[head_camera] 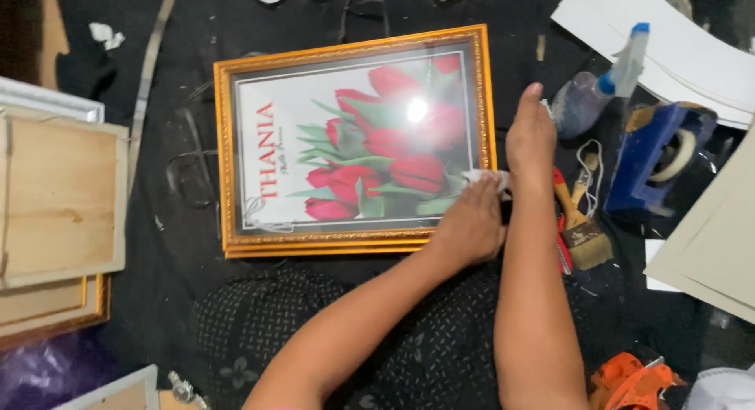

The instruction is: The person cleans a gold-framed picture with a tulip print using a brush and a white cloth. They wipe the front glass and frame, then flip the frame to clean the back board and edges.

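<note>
Gold picture frame (354, 143) laid flat on dark floor, long axis running left-right, ahead and left of both hands. White cloth (484, 176) pinched in closed left hand (469, 225) at frame's lower right corner. Right hand (531, 135) rested flat, fingers extended, on frame's right edge. Brush (578, 221) and spray bottle (598, 91) just beside, right.

Obstacles: spray bottle (586, 99) at 2 o'clock of the hands; paintbrush (580, 225) and blue tape dispenser (657, 158) at 3 o'clock. Free passage: dark floor (173, 213) at 9 o'clock of the gold frame (228, 166).
</note>
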